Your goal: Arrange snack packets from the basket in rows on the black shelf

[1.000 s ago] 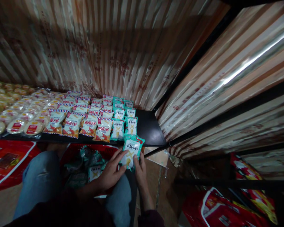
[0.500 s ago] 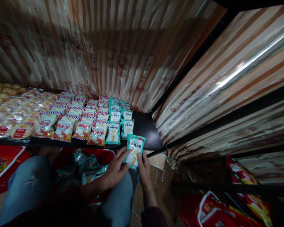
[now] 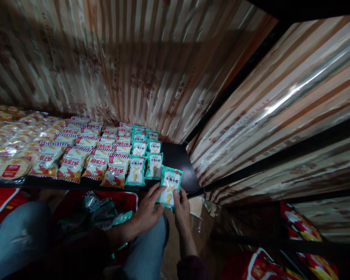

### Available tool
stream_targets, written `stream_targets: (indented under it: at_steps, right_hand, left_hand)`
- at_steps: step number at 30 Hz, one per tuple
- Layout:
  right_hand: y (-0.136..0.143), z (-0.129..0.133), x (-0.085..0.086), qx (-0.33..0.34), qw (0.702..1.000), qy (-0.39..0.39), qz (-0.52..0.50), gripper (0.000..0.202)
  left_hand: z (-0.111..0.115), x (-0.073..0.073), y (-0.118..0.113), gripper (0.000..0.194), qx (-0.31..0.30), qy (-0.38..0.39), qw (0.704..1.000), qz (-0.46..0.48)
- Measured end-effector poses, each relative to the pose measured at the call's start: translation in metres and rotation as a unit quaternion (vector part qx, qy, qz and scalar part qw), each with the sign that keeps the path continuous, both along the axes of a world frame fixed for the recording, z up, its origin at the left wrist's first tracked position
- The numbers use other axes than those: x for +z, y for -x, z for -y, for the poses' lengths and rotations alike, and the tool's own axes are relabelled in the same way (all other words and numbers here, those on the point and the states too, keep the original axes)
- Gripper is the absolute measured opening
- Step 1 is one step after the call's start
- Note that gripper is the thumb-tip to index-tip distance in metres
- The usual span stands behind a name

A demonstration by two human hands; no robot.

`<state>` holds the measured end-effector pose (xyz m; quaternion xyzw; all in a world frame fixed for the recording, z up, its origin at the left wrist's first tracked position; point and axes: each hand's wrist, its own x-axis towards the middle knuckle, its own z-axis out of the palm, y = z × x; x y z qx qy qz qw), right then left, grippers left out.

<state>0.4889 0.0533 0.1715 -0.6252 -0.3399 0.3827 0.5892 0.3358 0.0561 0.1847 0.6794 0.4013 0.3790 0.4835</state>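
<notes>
Between my two hands is a teal and white snack bag [image 3: 169, 186], face up at the front edge of the black shelf [image 3: 184, 167]. My left hand [image 3: 148, 208] grips its lower left side, while the fingers and thumb of my right hand [image 3: 181, 206] pinch its lower right side. Just behind and to the left, matching teal snack bags [image 3: 137, 169] stand in two columns on the shelf. Left of these are rows of orange and white snack bags [image 3: 114, 171] with striped top edges.
Round, clear-wrapped crackers [image 3: 16, 168] fill the shelf's left part. Below the shelf a red basket [image 3: 131, 200] holds more teal bags [image 3: 100, 208] near my knees. Striped sheeting [image 3: 151, 70] hangs behind, and dark frame bars [image 3: 239, 171] run along the right. Red bags [image 3: 259, 264] lie low at right.
The view has shifted slightly, so the shelf goods appear further left and lower. Both hands keep hold of the same teal bag, now slightly more to the right along the shelf edge.
</notes>
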Motion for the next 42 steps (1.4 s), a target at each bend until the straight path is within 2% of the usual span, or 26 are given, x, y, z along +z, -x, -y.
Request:
stream_targets:
  at_steps: [9, 13, 19, 29, 36, 42]
  right_hand:
    - [-0.023, -0.027, 0.0, -0.013, 1.0, 0.003, -0.003, 0.055]
    - [-0.033, -0.039, -0.003, 0.005, 1.0, -0.003, 0.0, 0.053]
    - [-0.05, -0.057, -0.009, -0.004, 0.999, -0.008, 0.033, 0.051]
    - [-0.075, -0.091, -0.021, -0.027, 0.995, 0.013, 0.093, 0.058]
    - [-0.082, -0.111, -0.028, -0.034, 0.996, -0.011, 0.081, 0.055]
    - [-0.091, -0.136, -0.028, -0.043, 0.988, -0.035, 0.146, 0.053]
  left_hand:
    - [-0.025, 0.008, -0.026, 0.058, 0.014, -0.008, 0.999, -0.031]
    - [-0.037, 0.007, -0.036, 0.058, 0.025, -0.02, 0.998, -0.051]
    - [-0.058, 0.007, -0.054, 0.061, 0.018, -0.033, 0.994, -0.099]
    - [-0.082, 0.015, -0.077, 0.065, 0.021, -0.003, 0.988, -0.151]
    - [-0.104, 0.024, -0.092, 0.066, 0.022, 0.037, 0.981, -0.187]
    - [-0.129, 0.024, -0.107, 0.067, 0.033, 0.044, 0.977, -0.208]
